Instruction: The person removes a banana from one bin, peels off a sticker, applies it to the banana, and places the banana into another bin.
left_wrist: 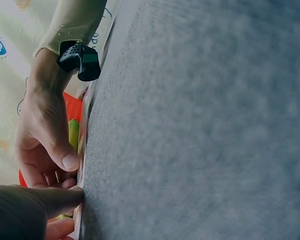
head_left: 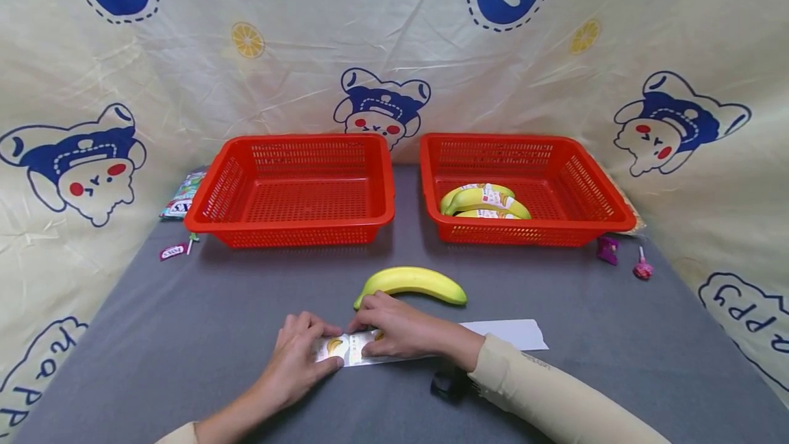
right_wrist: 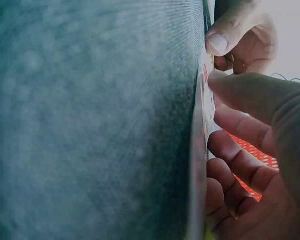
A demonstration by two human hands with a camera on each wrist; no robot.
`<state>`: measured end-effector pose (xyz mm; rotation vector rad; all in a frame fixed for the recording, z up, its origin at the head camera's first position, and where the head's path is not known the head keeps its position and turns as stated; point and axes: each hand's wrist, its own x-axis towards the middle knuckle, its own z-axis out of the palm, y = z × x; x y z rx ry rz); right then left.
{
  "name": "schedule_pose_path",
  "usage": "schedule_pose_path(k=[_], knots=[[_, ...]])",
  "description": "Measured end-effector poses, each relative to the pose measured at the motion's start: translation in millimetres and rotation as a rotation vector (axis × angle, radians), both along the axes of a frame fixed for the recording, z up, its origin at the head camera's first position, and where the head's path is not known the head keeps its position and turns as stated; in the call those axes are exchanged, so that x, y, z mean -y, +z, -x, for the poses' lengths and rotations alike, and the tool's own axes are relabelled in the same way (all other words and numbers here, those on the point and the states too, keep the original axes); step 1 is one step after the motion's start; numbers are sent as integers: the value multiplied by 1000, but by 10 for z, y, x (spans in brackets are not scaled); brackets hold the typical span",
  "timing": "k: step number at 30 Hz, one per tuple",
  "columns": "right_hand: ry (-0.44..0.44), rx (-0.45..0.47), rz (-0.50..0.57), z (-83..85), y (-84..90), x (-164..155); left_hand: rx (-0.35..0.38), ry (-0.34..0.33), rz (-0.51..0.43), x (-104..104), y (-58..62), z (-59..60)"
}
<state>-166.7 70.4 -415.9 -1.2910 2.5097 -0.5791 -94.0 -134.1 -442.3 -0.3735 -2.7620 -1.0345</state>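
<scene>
A long white strip of labels (head_left: 508, 334) with banana pictures lies across the grey cloth. At its left end, my left hand (head_left: 300, 353) holds the strip between thumb and forefinger. Close beside it, my right hand (head_left: 401, 327) pinches the printed part, its forearm crossing over the strip. In the right wrist view the two thumbs are close together at the strip's edge, the right hand's other fingers (right_wrist: 222, 145) loosely bent behind it. Just beyond the right hand lies a yellow-green banana (head_left: 411, 281) with no label showing.
Two red baskets stand at the back: the left basket (head_left: 290, 226) with a bare bottom, the right basket (head_left: 555, 230) with labelled bananas (head_left: 487, 199). A snack bag (head_left: 186, 196) and small sweets (head_left: 174, 251) lie at left; a purple sweet (head_left: 607, 250) and a lollipop (head_left: 643, 268) at right.
</scene>
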Motion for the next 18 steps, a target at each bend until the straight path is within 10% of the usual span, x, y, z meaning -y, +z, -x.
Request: schedule_pose_path(k=[18], knots=[[41, -29, -7, 12, -3, -6, -49, -11, 22, 15, -14, 23]])
